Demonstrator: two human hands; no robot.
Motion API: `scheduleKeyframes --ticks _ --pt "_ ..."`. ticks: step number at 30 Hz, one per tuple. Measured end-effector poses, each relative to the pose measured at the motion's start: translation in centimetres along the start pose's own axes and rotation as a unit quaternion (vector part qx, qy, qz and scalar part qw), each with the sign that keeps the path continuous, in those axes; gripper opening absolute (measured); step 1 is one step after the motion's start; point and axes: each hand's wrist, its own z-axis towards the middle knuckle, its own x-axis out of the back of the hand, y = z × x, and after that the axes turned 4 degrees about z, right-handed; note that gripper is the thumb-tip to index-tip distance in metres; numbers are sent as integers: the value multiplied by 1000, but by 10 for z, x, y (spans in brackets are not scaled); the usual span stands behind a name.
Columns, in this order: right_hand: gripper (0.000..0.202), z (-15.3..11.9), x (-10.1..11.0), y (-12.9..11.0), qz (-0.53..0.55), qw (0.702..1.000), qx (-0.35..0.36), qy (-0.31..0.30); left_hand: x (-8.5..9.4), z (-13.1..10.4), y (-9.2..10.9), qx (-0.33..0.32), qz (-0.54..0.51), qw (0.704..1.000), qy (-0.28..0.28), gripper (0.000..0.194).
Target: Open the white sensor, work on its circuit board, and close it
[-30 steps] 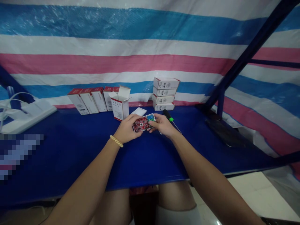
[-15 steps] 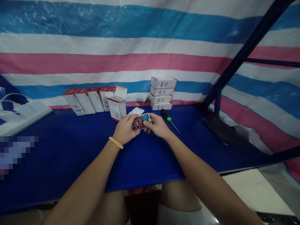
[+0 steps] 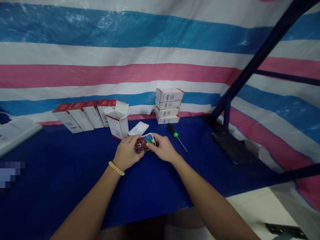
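Note:
Between my hands is a small white-cased electronic device [image 3: 141,144] with its red circuit board and a blue-green part exposed. My left hand [image 3: 127,150] grips its left end, fingers over the top edge. On the right end, my right hand [image 3: 162,146] holds it, with the thumb lying on the blue-green part. Just beyond the device, a white plastic cover [image 3: 139,128] lies on the blue table [image 3: 150,186]. Behind my left hand stands an open white-and-red box [image 3: 118,125] with its flaps up. A black-and-green screwdriver [image 3: 177,137] lies to the right of my right hand.
Several closed red-topped boxes [image 3: 81,115] stand in a leaning row at the back left. A stack of white boxes [image 3: 168,106] is at the back centre. A white power strip [image 3: 18,135] sits far left, a dark flat object [image 3: 231,148] at right, beside a blue metal frame [image 3: 227,111].
The whole view has shifted, so table items appear lower and further left. Both hands still hold the device, and more of the white cover shows behind it.

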Motion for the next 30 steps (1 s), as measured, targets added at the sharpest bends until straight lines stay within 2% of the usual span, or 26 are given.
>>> scheduleKeyframes --ticks 6,14,19,24,27,29,30 --pt "40 1 0 0 -12 1000 -2 -1 0 0 -5 -31 -3 999 22 57" --pt "29 3 0 -8 -41 999 -25 9 1 2 -5 -39 3 998 43 55" --pt "28 3 2 -5 -69 997 -20 19 0 2 -5 -36 3 999 36 58" --pt "36 5 0 -2 -65 997 -41 13 1 2 -5 -21 0 1000 20 56" --pt "38 2 18 -6 -69 995 -52 40 2 1 -4 -2 -3 1000 14 55" --pt "35 -10 45 -7 -95 988 -47 115 2 0 -5 9 -9 1000 11 56" --pt "34 -21 62 -6 -120 974 -45 185 2 0 -5 13 -12 1000 11 57"
